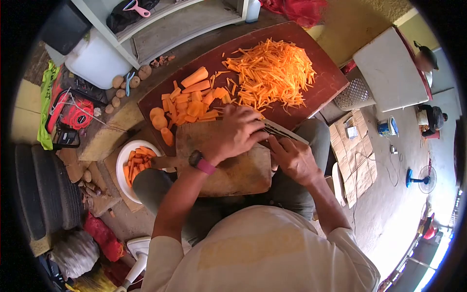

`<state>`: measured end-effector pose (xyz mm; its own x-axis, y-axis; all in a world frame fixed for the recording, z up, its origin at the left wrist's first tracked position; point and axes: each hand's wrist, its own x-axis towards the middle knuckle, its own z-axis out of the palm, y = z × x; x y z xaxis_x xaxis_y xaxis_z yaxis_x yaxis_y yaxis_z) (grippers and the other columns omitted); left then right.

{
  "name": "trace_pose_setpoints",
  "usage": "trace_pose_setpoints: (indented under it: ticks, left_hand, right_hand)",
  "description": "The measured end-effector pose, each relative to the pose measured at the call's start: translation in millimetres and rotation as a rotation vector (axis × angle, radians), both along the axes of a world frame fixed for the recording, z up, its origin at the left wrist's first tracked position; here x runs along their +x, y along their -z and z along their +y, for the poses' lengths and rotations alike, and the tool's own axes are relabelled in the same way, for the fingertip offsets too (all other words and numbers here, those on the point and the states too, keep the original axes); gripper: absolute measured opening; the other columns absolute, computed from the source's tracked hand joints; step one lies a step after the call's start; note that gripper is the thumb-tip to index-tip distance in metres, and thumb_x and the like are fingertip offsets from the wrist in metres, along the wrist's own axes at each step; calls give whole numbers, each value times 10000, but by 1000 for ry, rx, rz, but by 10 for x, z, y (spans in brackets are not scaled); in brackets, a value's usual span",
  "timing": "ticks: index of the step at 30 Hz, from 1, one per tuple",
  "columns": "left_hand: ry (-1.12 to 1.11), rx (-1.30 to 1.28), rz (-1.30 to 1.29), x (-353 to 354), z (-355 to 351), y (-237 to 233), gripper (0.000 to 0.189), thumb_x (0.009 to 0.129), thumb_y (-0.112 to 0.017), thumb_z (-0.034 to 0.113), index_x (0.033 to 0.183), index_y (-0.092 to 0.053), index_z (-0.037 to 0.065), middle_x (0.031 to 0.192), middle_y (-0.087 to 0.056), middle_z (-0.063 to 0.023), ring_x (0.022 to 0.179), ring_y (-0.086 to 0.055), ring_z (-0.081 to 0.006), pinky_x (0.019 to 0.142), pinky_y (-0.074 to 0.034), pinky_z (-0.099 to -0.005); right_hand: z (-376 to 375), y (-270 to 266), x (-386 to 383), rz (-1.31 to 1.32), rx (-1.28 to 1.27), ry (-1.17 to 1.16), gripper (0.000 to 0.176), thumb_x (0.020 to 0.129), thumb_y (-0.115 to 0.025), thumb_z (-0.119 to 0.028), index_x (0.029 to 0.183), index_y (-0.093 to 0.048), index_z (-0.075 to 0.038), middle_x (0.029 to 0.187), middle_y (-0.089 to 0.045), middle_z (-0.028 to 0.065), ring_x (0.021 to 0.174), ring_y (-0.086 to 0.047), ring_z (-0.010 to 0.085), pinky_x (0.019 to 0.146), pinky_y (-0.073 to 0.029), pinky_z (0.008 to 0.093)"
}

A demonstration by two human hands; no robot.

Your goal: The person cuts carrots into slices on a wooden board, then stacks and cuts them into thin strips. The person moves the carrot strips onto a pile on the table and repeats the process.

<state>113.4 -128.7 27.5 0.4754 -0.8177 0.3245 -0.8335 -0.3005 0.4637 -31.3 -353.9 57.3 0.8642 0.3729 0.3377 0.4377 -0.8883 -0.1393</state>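
My right hand (294, 160) is closed around a knife, whose broad dark blade (284, 131) points up and left above the board's right edge. Beside that blade is my left hand (233, 135), its fingers bent and reaching toward the knife's near end; what they pinch, if anything, is hidden. A wooden cutting board (224, 180) lies across my lap under both hands. Just beyond it, carrot chunks and slices (187, 104) are spread on a dark red tabletop (311, 53). A tall heap of carrot shreds (272, 70) sits farther back on the same surface.
A white bowl (120, 165) with carrot sticks (138, 163) stands at my left. Tyres (46, 190) lean farther left. A pink peeler (137, 9) rests on the shelf. Flattened cardboard (355, 151) and a small fan (425, 179) are on the right; another person (430, 119) is beyond.
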Motion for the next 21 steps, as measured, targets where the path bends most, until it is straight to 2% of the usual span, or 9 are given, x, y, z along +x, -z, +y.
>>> trace_pose_setpoints:
  ticks: [1,4,5,8,12,13,16,20,21]
  left_hand:
    - [-19,-9,-3,-36,-75,80,457,1121,-630,531,1259,-800,129,1321,-726,-36,1297,-621,-268,1156,-342,-581]
    - [-184,196,30,224,-196,153,482,1137,-592,545,1266,-798,129,1355,-712,-27,1302,-622,-273,1142,-350,-585]
    - [-207,222,-2,332,-201,125,509,1153,-558,552,1275,-793,117,1415,-698,-29,1334,-622,-288,1144,-339,-590]
    - [-267,-30,-64,462,-157,146,514,1168,-531,540,1280,-788,110,1459,-686,-47,1367,-620,-289,1152,-330,-590]
    - [-279,-97,196,343,18,186,437,1138,-651,432,1283,-798,46,1435,-711,-105,1363,-633,-317,1171,-406,-575]
    - [-274,-75,169,262,87,147,406,1096,-732,374,1266,-806,13,1403,-725,-132,1329,-655,-352,1160,-458,-535]
    - [-287,-35,-6,79,282,325,396,1073,-760,362,1236,-811,4,1399,-724,-137,1316,-660,-367,1145,-475,-520]
    - [-363,-68,114,86,448,447,367,1070,-761,337,1222,-807,6,1415,-703,-137,1377,-613,-374,1172,-416,-566]
    - [-413,-32,22,105,464,390,347,1061,-764,329,1219,-802,22,1399,-702,-122,1350,-618,-351,1161,-404,-565]
  right_hand:
    - [-16,26,11,7,-28,2,470,921,-778,-119,1378,-720,-26,945,-676,77,780,-735,260,658,-635,396]
    - [-49,114,54,11,-67,5,485,922,-771,-124,1393,-708,-24,963,-678,86,785,-738,268,667,-635,400]
    - [-63,122,83,5,-76,8,492,923,-769,-127,1399,-702,-23,969,-678,89,788,-740,271,669,-635,402]
    - [-60,52,113,-22,-48,20,500,929,-766,-119,1413,-690,-23,970,-678,95,803,-746,273,674,-637,404]
    - [-24,81,52,33,1,30,490,931,-774,-121,1404,-694,-25,955,-678,86,819,-749,267,678,-639,404]
    - [-10,97,29,51,17,30,486,930,-777,-123,1400,-695,-26,950,-676,83,818,-747,263,678,-639,402]
    - [67,155,-49,51,41,17,478,921,-790,-127,1381,-702,-29,934,-666,77,805,-740,252,673,-636,396]
    - [208,283,-145,99,49,31,480,907,-792,-125,1369,-705,-31,908,-647,72,787,-730,239,671,-633,388]
    - [234,317,-156,123,82,26,511,904,-766,-110,1399,-684,-12,929,-654,84,793,-734,260,683,-635,399]
